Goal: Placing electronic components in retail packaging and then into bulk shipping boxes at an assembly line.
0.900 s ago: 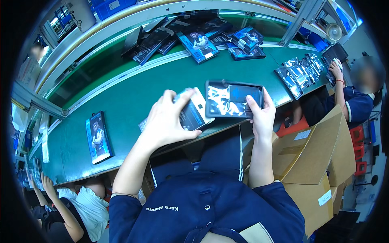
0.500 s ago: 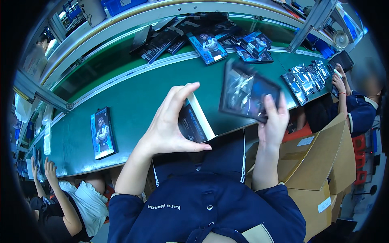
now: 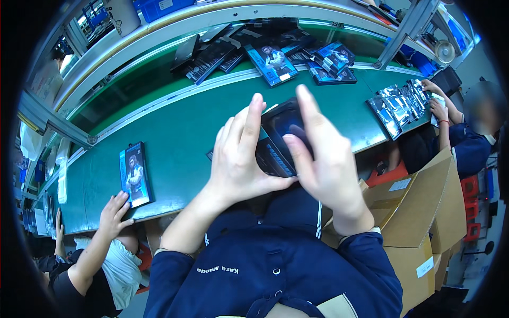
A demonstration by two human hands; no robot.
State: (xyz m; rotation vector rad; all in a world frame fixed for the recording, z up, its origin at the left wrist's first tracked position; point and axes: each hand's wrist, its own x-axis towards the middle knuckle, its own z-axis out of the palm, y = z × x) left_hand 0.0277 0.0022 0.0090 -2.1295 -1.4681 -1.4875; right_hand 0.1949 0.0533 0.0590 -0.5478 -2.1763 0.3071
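Note:
Between my hands, over the table's near edge, is a dark printed cardboard box (image 3: 271, 159), with my left hand (image 3: 236, 161) wrapped round its left side. My right hand (image 3: 334, 167) presses a shiny black tray (image 3: 285, 119) against the box, its thumb on the tray's face. The tray overlaps the box's open side; how deep it sits inside cannot be made out. Some motion blur softens my right fingers.
A blue-and-black box (image 3: 135, 175) lies at the left, touched by another person's hand (image 3: 113, 214). Similar boxes (image 3: 270, 63) pile up at the back. Shiny packed trays (image 3: 395, 108) lie before a person at the right. An open carton (image 3: 419, 206) stands beside me.
My right hand has brought the black tray leftward to the box in my left hand. At the left, the other person's hand has reached onto the lying box.

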